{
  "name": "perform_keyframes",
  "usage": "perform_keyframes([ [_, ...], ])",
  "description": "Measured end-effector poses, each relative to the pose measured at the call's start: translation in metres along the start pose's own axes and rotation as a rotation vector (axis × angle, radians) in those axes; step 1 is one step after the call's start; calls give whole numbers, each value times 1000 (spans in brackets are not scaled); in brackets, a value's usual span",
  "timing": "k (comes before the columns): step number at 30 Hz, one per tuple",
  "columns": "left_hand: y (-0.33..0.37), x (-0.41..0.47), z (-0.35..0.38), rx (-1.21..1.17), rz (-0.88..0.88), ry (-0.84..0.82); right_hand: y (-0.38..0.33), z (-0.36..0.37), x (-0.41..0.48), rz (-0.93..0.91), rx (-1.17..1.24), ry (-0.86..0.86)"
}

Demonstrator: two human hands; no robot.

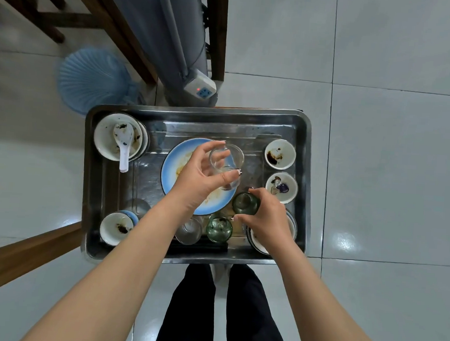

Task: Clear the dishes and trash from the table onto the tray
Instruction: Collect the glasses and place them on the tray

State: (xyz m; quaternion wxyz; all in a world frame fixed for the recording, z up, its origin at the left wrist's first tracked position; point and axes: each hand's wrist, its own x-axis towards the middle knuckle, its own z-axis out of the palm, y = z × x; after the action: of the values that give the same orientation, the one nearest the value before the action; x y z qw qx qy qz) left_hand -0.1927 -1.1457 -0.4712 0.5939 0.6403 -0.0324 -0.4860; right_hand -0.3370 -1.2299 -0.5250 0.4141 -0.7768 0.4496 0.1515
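Note:
A steel tray [195, 120] sits below me, loaded with dirty dishes. My left hand [199, 174] grips a clear glass [228, 157] and holds it above the blue plate [171, 166] in the tray's middle. My right hand [266, 215] grips a green glass [244, 202] at the plate's near right edge. A second green glass [219, 229] and a clear glass [189, 231] stand near the tray's front. A white bowl with a spoon [119, 139] is at the back left. Two small bowls [280, 154] [281, 187] stand along the right side.
Another small bowl [116, 228] sits at the tray's front left, and stacked dishes [256, 243] lie under my right hand. Dark chopsticks [200, 247] lie along the front rim. A blue fan [91, 81], a power strip [201, 87] and wooden furniture [26, 252] surround the tray.

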Motion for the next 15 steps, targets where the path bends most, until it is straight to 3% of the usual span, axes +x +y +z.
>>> perform_keyframes([
  [9,-3,4,-4,58,1,-20,1,-1,-1,-40,-77,-68],
  [12,-3,7,-4,104,-4,-58,-3,-4,-7,-15,51,-40],
  [15,-4,10,2,102,-4,-97,-11,-17,-14,51,338,84],
])
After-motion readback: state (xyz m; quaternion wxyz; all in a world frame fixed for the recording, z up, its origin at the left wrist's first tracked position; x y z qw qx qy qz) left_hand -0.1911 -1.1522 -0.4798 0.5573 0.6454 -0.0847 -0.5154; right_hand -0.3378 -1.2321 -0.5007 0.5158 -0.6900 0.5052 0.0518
